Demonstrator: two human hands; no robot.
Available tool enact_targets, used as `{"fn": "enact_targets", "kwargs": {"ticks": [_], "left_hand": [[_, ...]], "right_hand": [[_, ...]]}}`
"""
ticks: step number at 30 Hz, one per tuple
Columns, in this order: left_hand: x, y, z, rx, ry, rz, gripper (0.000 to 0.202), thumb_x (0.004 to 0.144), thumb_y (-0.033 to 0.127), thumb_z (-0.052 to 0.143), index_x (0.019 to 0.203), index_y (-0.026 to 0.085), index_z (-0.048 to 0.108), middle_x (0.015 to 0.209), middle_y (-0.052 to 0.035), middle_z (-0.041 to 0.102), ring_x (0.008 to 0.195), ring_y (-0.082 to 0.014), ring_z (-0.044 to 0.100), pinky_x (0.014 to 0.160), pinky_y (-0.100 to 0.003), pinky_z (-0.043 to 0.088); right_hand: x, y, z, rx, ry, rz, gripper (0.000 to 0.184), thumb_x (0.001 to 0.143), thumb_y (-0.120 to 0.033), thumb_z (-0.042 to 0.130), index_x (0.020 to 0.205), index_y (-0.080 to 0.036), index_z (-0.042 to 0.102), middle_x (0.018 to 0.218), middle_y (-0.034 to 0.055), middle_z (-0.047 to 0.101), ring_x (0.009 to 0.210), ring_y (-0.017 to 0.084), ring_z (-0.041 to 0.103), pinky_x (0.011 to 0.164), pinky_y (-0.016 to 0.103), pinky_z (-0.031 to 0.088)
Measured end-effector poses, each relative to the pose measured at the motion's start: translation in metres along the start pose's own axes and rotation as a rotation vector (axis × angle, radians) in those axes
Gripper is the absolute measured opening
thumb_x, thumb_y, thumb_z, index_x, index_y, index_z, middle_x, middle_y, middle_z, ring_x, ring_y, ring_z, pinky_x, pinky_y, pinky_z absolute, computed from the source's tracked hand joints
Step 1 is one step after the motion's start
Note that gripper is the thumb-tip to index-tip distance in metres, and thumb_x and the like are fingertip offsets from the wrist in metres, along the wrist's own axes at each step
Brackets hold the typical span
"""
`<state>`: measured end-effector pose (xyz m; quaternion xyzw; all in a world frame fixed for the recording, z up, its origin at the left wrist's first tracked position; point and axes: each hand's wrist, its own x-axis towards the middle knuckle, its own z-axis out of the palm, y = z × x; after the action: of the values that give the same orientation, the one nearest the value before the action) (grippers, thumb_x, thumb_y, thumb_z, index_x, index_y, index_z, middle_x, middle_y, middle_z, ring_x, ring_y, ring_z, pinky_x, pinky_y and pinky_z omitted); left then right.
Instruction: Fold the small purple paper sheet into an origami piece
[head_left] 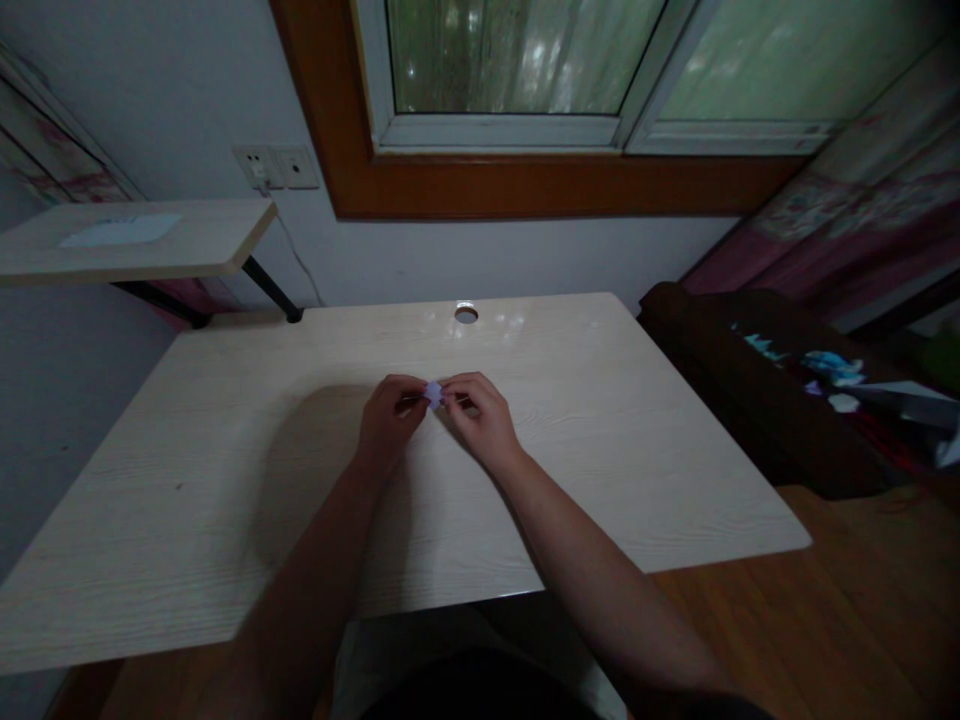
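Observation:
A small pale lilac piece, perhaps folded paper (433, 394), is held between my two hands over the middle of the desk. My left hand (390, 418) pinches its left side with thumb and fingertips. On the other side, my right hand (484, 415) grips the right edge in the same way. Fingertips cover part of the piece, and its exact shape is too small to make out. Beneath both hands lies the light wood-grain desk (600, 460).
A raised shelf (225, 262) with a paper sheet (124, 231) stands at the back left. Near the desk's far edge is a round cable hole (466, 315). Wall sockets (276, 168) hold a plugged cord. A dark brown sofa (720, 360) with items on it sits right.

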<state>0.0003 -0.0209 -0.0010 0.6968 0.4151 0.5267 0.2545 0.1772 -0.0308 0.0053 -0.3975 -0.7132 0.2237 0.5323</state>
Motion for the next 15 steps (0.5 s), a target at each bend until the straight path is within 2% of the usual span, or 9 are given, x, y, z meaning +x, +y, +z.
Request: {"fn": "enact_targets", "kwargs": {"ticks": [4,9,15], "left_hand": [[0.0007,0.0049,-0.0023,0.018,-0.017,0.033,0.013,0.084,0.019,0.064,0.097,0.023,0.064,0.100,-0.0043,0.064,0.093,-0.0157,0.065,0.080,-0.030,0.060],[0.0016,0.0040,-0.0024,0.003,-0.039,0.038,0.012,0.085,0.021,0.065,0.097,0.022,0.066,0.100,-0.0045,0.065,0.092,-0.0153,0.066,0.080,-0.029,0.059],[0.0029,0.0011,-0.0018,-0.019,-0.051,0.032,0.010,0.084,0.023,0.067,0.094,0.021,0.068,0.097,-0.0056,0.067,0.091,-0.0160,0.066,0.082,-0.030,0.057]], "right_hand": [[-0.0008,0.0026,0.0013,0.045,-0.030,0.017,0.017,0.088,-0.016,0.058,0.101,-0.023,0.067,0.107,0.0080,0.067,0.096,0.018,0.064,0.074,0.029,0.056],[-0.0010,0.0079,0.0020,0.110,-0.015,0.073,0.016,0.086,-0.014,0.060,0.096,-0.023,0.069,0.101,0.0061,0.069,0.094,0.017,0.066,0.080,0.030,0.054],[0.0004,0.0071,0.0005,0.165,-0.024,0.154,0.010,0.086,-0.024,0.065,0.094,-0.023,0.071,0.098,0.0058,0.068,0.090,0.017,0.065,0.078,0.030,0.053]]}}
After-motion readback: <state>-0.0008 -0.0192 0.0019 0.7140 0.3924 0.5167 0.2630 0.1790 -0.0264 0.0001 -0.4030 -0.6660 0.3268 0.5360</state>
